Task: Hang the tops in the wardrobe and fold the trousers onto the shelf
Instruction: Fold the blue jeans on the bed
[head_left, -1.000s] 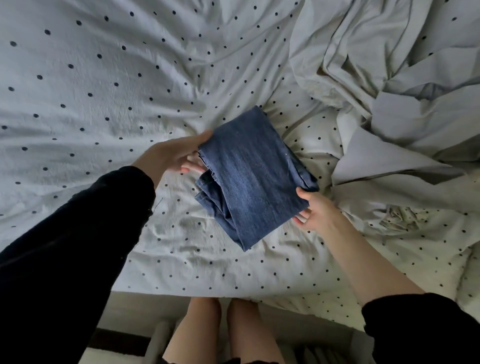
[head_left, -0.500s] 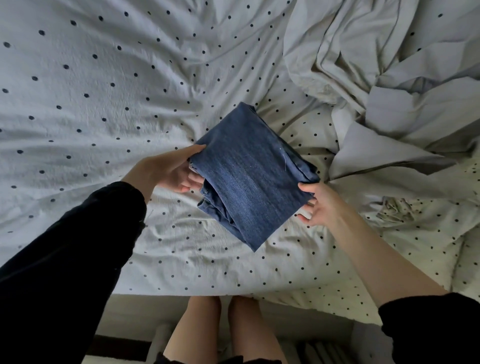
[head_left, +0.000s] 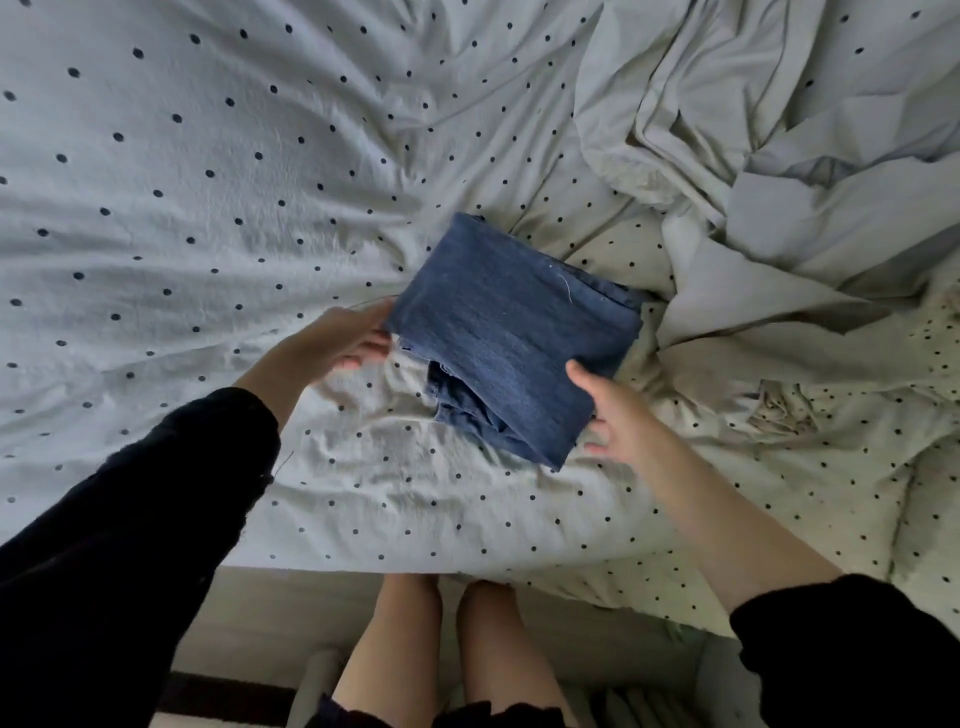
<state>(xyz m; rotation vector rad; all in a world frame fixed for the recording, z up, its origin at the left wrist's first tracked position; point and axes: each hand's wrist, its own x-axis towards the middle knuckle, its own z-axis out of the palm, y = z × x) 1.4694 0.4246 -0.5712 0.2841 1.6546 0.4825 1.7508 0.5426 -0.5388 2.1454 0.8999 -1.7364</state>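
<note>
Right grip: right hand (head_left: 618, 415) holds the near right edge of the folded trousers (head_left: 511, 340); thumb lies on top, fingers go beneath the stack and are mostly hidden.
Left grip: left hand (head_left: 340, 338) holds the left corner of the bundle; thumb on top, fingers curled underneath, blurred.
Trousers: dark blue denim, folded to a compact block between the two grips, tilted, near corner hanging lowest. Appears lifted just above the bed (head_left: 208, 208); contact at the far edge cannot be told.
Loose layers: inner folds sag out below the top panel, just inside the left grip.
Step judged: carry folded block to the shelf, which is out of view.
Handling note: slide both palms further under, tuck the sagging layers, keep the block level.
Beyond grips: crumpled duvet (head_left: 779, 156), far right.
</note>
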